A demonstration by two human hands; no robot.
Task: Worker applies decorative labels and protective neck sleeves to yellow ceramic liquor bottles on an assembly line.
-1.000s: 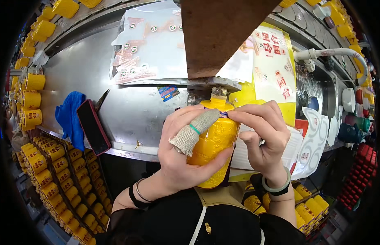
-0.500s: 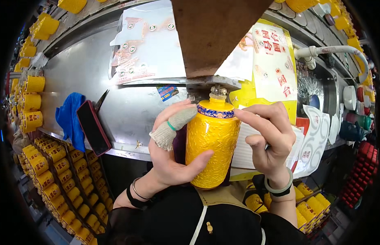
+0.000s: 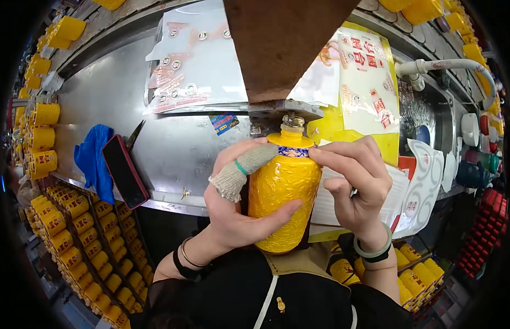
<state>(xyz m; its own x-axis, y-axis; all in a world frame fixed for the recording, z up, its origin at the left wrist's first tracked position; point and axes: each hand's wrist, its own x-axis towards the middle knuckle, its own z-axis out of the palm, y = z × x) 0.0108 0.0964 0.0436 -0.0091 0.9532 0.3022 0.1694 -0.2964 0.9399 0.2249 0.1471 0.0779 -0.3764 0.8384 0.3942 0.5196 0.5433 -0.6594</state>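
L hand [image 3: 230, 211], fingers half-curled round bottle [image 3: 285, 192] at bench [image 3: 173, 142] edge, prob. for support; R hand [image 3: 362, 178], thumb apart, grips nothing, fingertips at band [image 3: 293, 152], prob. to flatten it.

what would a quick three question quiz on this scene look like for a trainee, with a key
1. Which hand wears the grey knitted finger cover?
2. True or false: the blue cloth lies to the left of the red-cased smartphone.
3. The patterned band on the shoulder of the yellow embossed bottle is mainly: A) red, B) blue, C) green.

Key: 1. The left hand. 2. True. 3. B.
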